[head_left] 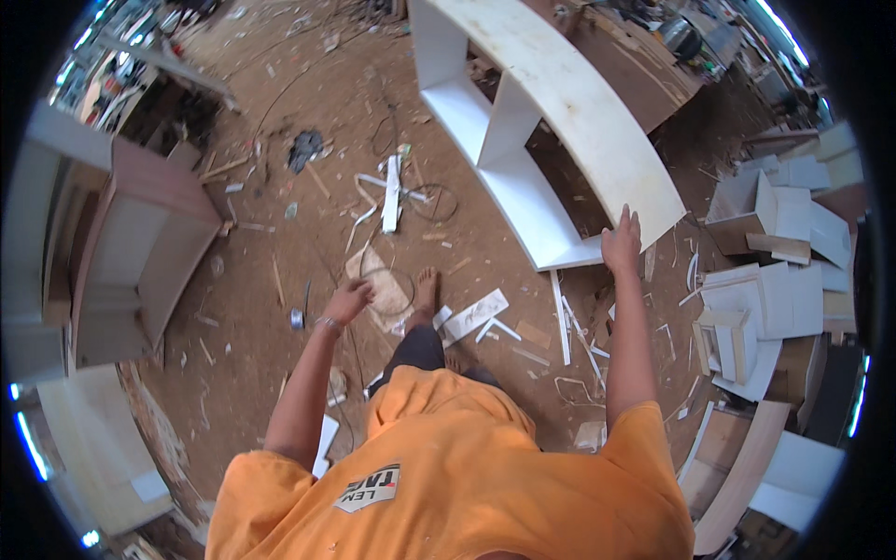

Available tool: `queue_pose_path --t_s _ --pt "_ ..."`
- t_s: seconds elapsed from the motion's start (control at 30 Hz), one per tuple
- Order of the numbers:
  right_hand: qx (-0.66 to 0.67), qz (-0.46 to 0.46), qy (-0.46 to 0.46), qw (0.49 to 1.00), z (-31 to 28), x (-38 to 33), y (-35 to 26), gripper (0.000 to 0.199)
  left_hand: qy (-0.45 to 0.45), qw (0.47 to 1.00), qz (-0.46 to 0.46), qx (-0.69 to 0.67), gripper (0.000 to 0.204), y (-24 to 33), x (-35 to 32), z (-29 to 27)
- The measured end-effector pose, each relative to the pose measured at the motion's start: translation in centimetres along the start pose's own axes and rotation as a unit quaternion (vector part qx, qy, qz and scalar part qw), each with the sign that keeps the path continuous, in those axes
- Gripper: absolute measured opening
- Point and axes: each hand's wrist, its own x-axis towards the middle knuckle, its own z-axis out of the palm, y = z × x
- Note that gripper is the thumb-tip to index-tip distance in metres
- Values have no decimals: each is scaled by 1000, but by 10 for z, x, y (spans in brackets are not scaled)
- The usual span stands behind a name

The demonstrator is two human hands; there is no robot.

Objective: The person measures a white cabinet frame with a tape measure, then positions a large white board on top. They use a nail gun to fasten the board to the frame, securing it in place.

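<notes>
The person's right hand lay flat with its fingers spread on the near corner of a white shelf unit, which stood on the dirt floor in front of the person and to their right. The unit was made of smooth white laminated board; its long top panel looked curved because of the lens. Below the top, 1 upright divider split the inside into open compartments, and these showed only bare white board and the brown ground behind.

The left hand hung free in the air above the floor, loosely open, with fingers a little curled, and it held nothing. A bracelet sat on its wrist. 1 bare foot stepped beside a thin wire loop.

The floor was rough brown earth, covered with white strip offcuts and wood chips. At the right, a pile of small white boxes and panels lay together. At the left stood a brown cabinet with a pale inside.
</notes>
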Motion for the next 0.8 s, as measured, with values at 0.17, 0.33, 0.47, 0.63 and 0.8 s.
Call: queue_pose_path --t_s 0.17,0.33,0.47,0.63,0.8 --pt "-72 91 -38 993 52 25 -18 95 -195 971 109 -86 47 207 147 113" --pt "-98 111 -18 989 52 17 -37 100 -166 975 101 -109 73 317 244 257" --pt "-104 103 -50 988 58 -1 -63 104 -84 982 16 -170 104 338 271 315" --pt "-107 65 -74 989 60 -63 -86 107 -95 976 25 -193 102 321 234 307" --pt "13 -18 -234 972 31 -130 -113 86 -78 987 -54 -128 95 220 219 236"
